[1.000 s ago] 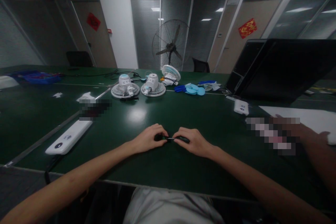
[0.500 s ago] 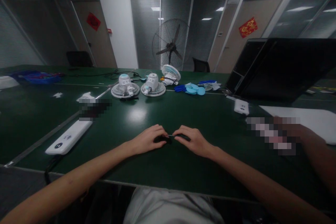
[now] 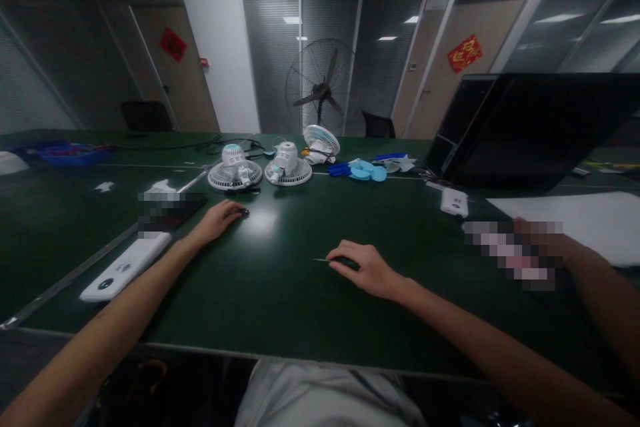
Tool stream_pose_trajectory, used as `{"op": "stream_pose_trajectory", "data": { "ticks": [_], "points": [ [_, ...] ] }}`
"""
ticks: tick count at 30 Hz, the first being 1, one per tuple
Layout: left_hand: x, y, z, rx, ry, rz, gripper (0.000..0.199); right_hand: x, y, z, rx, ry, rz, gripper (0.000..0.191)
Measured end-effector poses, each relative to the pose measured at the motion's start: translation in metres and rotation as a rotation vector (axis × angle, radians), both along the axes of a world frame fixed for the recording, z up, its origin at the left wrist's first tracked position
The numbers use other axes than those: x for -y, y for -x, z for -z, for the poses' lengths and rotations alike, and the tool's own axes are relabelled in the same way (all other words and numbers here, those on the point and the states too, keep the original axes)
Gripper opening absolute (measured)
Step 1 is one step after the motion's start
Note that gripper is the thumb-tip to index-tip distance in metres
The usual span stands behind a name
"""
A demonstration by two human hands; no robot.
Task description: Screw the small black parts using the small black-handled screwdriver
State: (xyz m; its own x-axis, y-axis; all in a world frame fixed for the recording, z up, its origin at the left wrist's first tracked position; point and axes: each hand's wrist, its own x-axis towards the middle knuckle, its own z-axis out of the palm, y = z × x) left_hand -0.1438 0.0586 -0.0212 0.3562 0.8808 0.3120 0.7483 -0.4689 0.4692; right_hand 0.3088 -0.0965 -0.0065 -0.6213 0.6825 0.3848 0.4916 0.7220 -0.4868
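Note:
My right hand (image 3: 364, 268) is closed around the dark handle of a screwdriver (image 3: 345, 262), whose thin metal shaft points left just above the green table (image 3: 280, 307). Farther forward and to the left, my left hand (image 3: 219, 221) pinches a small black object (image 3: 244, 213), too small and dark to name. Just beyond that hand, a white fan (image 3: 235, 173) lies face down, with a black strip (image 3: 243, 191) at its near edge. A second white fan (image 3: 289, 170) lies beside it, and a third fan (image 3: 321, 144) leans tilted behind.
Light-blue fan blades (image 3: 367, 170) and blue gloves (image 3: 340, 169) lie right of the fans. A white elongated device (image 3: 125, 268) is beside my left forearm. At right are a small white box (image 3: 455, 202), a black computer case (image 3: 465, 127) and another person's hand (image 3: 550, 243).
My left hand has left the screwdriver tip and moved forward and left, a small black object now showing at its fingertips. My right hand stays with the screwdriver. The view shifted slightly.

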Motion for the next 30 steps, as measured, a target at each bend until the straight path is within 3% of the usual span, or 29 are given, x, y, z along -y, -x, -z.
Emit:
{"op": "stream_pose_trajectory", "data": {
  "ticks": [4,9,14,24,30],
  "points": [
    [-0.011,0.032,0.005,0.019,-0.005,-0.116,0.056,-0.001,0.0,0.0,0.015,-0.012,0.013,0.023],
    [-0.007,0.05,-0.003,0.033,0.076,-0.221,0.079,0.0,-0.001,0.0,0.017,-0.017,0.0,0.022],
    [-0.009,0.064,-0.004,0.003,0.099,-0.242,0.063,0.0,-0.002,0.0,0.012,-0.011,0.0,0.021],
    [-0.002,0.045,-0.016,0.04,-0.053,-0.255,0.062,-0.001,-0.001,0.002,0.004,-0.001,-0.01,0.02],
    [-0.009,0.032,-0.004,0.04,-0.096,-0.171,0.062,0.0,-0.001,-0.001,0.019,0.001,-0.003,0.021]
  ]
}}
